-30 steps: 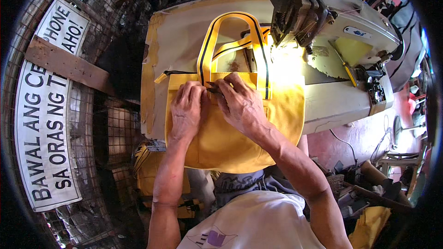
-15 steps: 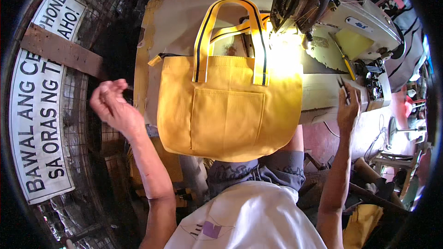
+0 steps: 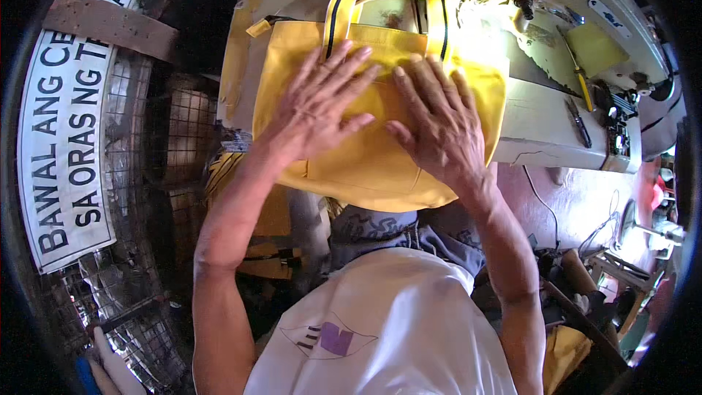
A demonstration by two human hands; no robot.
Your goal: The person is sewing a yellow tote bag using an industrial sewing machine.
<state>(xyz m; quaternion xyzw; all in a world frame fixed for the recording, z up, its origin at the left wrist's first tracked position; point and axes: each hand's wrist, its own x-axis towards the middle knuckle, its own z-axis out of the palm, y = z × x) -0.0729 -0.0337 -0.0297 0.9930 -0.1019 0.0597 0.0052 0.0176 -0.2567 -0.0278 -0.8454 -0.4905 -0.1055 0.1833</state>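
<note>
A yellow tote bag (image 3: 365,168) lies flat on the sewing table (image 3: 537,113), its bottom edge hanging over my lap. Two yellow handles (image 3: 342,4) with a dark centre stripe loop up from its top edge. My left hand (image 3: 314,106) rests on the left part of the front, palm down, fingers spread. On the right part lies my right hand (image 3: 442,121), also palm down with its fingers stretched out. Neither holds anything. Small dark thread snips (image 3: 578,123) sit on the table to the right. The hands cover much of the bag's front pocket.
A sewing machine (image 3: 596,36) with a bright lamp stands at the far right. Beside it lie a yellow-handled screwdriver (image 3: 583,88) and a yellow piece (image 3: 594,50). Along the left runs a wire-mesh wall with a white sign (image 3: 64,153) and a wooden plank (image 3: 110,25).
Both hands have come inward onto the bag. The snips that were in my right hand now lie on the table. The view has shifted, so the bag appears higher.
</note>
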